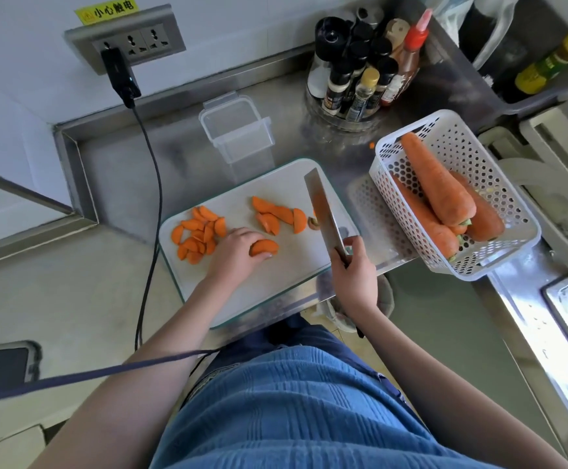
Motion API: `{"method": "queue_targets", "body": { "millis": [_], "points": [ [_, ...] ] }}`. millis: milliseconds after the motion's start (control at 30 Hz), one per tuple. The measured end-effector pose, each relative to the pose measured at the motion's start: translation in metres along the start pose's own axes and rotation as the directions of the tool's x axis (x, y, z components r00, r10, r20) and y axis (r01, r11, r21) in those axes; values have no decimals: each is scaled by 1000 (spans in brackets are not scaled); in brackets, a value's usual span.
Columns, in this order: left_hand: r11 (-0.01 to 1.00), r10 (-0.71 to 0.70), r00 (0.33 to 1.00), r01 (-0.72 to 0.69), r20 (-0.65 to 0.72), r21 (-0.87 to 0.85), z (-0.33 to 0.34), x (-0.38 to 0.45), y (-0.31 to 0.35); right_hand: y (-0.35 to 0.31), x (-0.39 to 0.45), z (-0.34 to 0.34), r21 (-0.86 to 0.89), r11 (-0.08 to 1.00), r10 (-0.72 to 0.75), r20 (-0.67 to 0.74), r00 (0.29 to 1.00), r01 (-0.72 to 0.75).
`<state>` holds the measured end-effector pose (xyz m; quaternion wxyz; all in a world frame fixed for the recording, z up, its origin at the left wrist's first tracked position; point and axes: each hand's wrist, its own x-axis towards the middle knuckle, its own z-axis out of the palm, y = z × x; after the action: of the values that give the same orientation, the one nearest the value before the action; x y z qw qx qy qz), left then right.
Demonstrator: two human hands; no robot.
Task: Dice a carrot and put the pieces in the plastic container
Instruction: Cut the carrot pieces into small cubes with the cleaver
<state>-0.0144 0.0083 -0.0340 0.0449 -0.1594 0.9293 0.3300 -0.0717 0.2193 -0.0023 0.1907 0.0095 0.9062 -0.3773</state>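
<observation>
roughly midway: sliced pile [197, 237] left on the cutting board [275, 282], bigger chunks [275, 214] at its middle uncut; left hand [238, 252] pinching 1 carrot piece [264, 247]; right hand [353, 265] gripping cleaver [323, 211]; plastic container [238, 130] behind the board, nothing inside

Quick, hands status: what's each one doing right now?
Left hand: gripping a carrot piece on the cutting board.
Right hand: gripping the cleaver by its handle.
</observation>
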Motion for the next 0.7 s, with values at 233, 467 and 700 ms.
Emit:
{"method": "queue_targets", "body": {
  "millis": [233, 467, 700],
  "points": [
    [999, -12, 1000, 11, 23, 36, 3, -10, 1, -3, -4, 2, 1, 999, -41, 39, 998, 41],
    [957, -275, 955, 283, -108, 59, 13, -20, 25, 1, -1, 2, -22, 999, -26, 23, 999, 26],
    [959, -279, 950, 283, -137, 9, 24, -17, 30, -1, -1, 7, -12, 999, -39, 35, 999, 39]
  ]
}}
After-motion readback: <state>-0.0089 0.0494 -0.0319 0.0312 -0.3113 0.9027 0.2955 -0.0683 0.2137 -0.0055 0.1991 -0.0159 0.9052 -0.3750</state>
